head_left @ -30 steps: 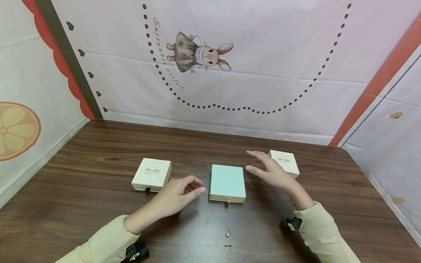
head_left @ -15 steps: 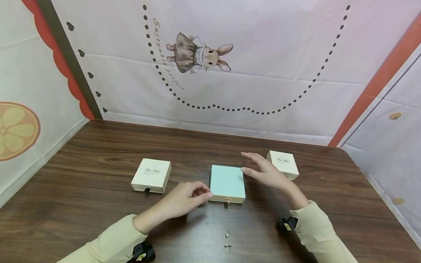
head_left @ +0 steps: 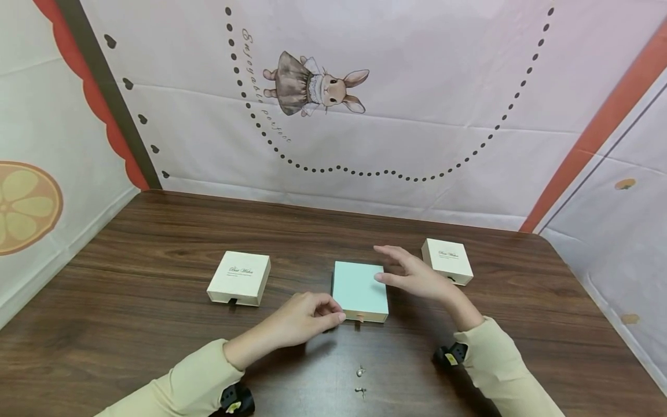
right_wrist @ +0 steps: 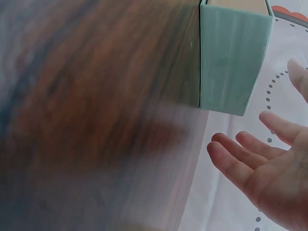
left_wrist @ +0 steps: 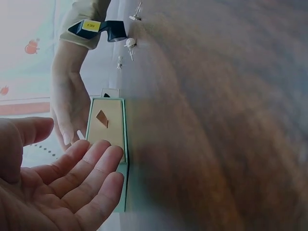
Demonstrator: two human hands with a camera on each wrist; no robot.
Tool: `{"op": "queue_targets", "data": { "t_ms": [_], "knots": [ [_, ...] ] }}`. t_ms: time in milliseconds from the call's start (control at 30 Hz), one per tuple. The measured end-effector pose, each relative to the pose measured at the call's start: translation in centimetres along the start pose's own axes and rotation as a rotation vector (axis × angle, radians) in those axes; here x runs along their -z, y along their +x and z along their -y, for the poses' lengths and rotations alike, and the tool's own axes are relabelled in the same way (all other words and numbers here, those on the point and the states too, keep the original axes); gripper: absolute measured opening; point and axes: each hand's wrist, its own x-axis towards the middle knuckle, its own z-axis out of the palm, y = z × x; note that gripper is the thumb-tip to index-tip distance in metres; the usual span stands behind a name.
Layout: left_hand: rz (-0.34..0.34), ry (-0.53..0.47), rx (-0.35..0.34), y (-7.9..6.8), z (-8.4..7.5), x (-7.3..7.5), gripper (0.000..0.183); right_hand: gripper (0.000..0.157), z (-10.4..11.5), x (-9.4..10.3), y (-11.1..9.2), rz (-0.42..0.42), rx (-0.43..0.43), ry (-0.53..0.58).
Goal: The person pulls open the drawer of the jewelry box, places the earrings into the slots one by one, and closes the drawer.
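Mint box (head_left: 359, 286) lies flat on the table (head_left: 156, 266) between our two hands, its pull tab (left_wrist: 102, 118) on the six o'clock side. Our left hand (head_left: 307, 318) is at its eight o'clock corner, fingers loosely bent and grasping nothing; whether a fingertip touches the wall we cannot tell. Our right hand (head_left: 414, 276) hovers between two and three o'clock, fingers parted and released. For a sound hold, we should probably meet opposite walls at the same height, press evenly and lightly to spare the edges, and mind the small jewellery (head_left: 361, 372) at six o'clock lest we brush it.
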Motion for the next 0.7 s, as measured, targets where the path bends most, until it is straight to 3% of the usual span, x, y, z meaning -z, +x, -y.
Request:
{"op": "queue_targets", "data": {
  "t_ms": [267,700],
  "knots": [
    [0.033,0.020,0.016,-0.05,0.07,-0.31,0.026,0.067,0.16,-0.36,0.09,0.044,-0.003,0.041],
    [0.092,-0.002,0.074,0.32,-0.07,-0.92,0.023,0.065,0.42,-0.88,0.17,0.072,0.028,-0.004]
  ]
}}
